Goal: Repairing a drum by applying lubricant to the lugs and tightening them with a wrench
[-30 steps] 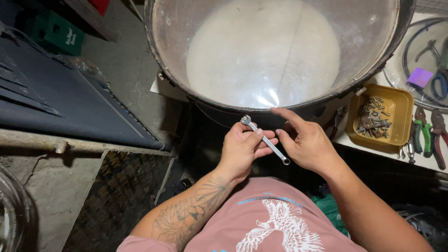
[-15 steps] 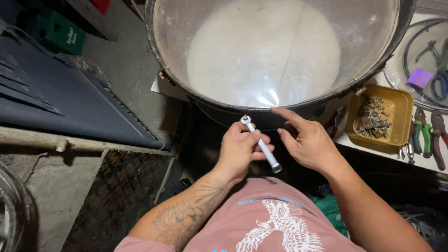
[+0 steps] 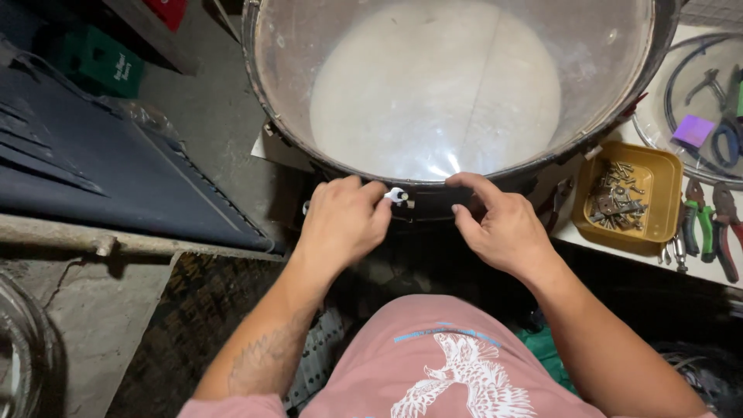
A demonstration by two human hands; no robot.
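A rough grey concrete floor [image 3: 209, 116] runs along the left, partly covered by a dark blue ribbed mat [image 3: 85, 162]. A green plastic crate [image 3: 101, 66] sits in the upper left corner. On the right, a pale worktop [image 3: 696, 267] catches bright overhead light, while the lower area lies in shadow

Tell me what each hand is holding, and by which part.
The left hand grips a small metal rod at the drum rim, only its tip showing. The right hand holds nothing; its fingertips rest on the rim.
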